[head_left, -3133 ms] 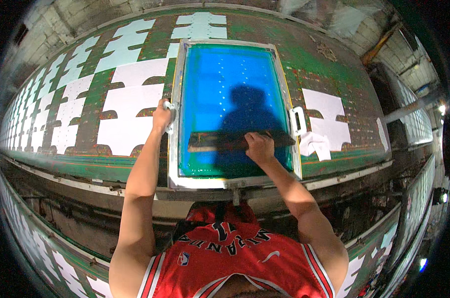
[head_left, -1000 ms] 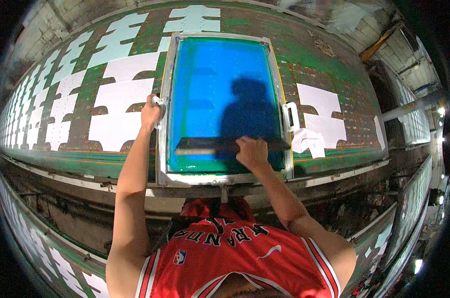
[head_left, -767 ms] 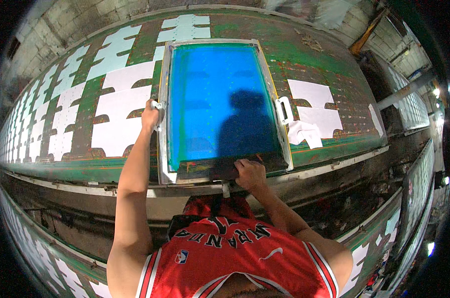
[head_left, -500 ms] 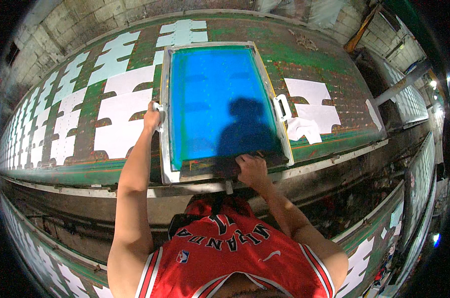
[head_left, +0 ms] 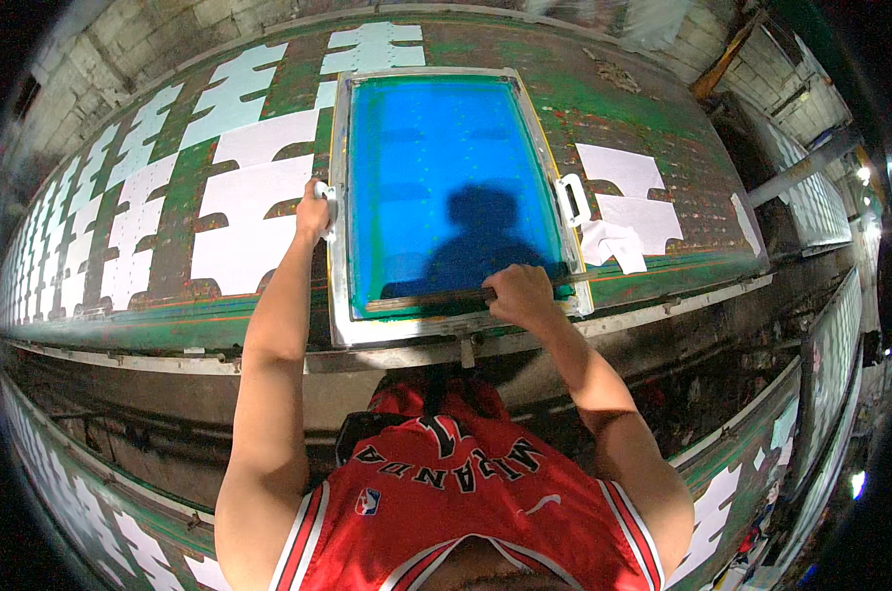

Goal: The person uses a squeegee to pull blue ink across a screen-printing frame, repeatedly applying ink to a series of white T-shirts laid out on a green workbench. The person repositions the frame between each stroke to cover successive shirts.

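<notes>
A screen-printing frame [head_left: 340, 295] with blue mesh [head_left: 397, 197] lies flat across the long table. My left hand [head_left: 313, 213] is closed around the white handle on the frame's left side. A matching white handle [head_left: 573, 201] on the right side has no hand on it. My right hand [head_left: 521, 295] grips a dark, wide squeegee [head_left: 416, 301], which lies crosswise over the mesh near the frame's near end. Shadow darkens the mesh around it, so where its blade touches is hard to make out.
White cut fabric pieces [head_left: 259, 207] lie in rows on the green-stained table [head_left: 525, 59], with more fabric [head_left: 631, 187] right of the frame. A crumpled white cloth [head_left: 613, 242] sits beside that handle. A metal rail [head_left: 663, 310] edges the table; another table [head_left: 82, 463] stands behind me.
My right hand and the squeegee have moved away from me, up from the frame's near edge onto the mesh. My left hand keeps its hold. The whole view has shifted slightly.
</notes>
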`<act>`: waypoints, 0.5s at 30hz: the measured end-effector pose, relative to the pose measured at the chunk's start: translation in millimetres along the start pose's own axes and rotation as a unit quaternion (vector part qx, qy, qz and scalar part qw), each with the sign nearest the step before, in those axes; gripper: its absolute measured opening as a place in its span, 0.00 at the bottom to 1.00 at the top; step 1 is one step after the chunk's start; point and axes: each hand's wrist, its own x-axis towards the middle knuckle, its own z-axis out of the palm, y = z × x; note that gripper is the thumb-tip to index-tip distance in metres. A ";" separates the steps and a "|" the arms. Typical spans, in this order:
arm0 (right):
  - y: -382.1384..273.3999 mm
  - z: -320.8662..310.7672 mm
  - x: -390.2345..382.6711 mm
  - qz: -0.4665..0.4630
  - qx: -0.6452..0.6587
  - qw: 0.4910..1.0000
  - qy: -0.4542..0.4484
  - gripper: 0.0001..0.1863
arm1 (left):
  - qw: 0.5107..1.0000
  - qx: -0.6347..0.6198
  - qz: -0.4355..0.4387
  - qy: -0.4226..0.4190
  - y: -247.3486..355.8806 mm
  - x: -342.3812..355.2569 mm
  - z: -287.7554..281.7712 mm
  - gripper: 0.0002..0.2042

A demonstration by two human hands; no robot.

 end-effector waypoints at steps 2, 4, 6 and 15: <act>-1.0 5.3 -4.0 -0.004 -0.011 0.999 -0.043 0.12 | 1.000 -0.020 -0.007 -0.006 -1.5 1.3 0.9 0.26; -5.5 18.4 -11.9 0.014 -0.021 0.999 -0.048 0.19 | 0.999 -0.037 -0.009 -0.002 -4.0 5.5 2.3 0.26; -10.5 34.8 -25.9 0.000 -0.016 1.000 -0.013 0.26 | 0.999 -0.048 -0.018 0.005 -7.8 8.7 4.9 0.26; 1.3 61.0 -0.1 -0.027 -0.027 0.996 0.087 0.28 | 0.999 -0.019 -0.032 0.017 -3.5 7.3 5.9 0.27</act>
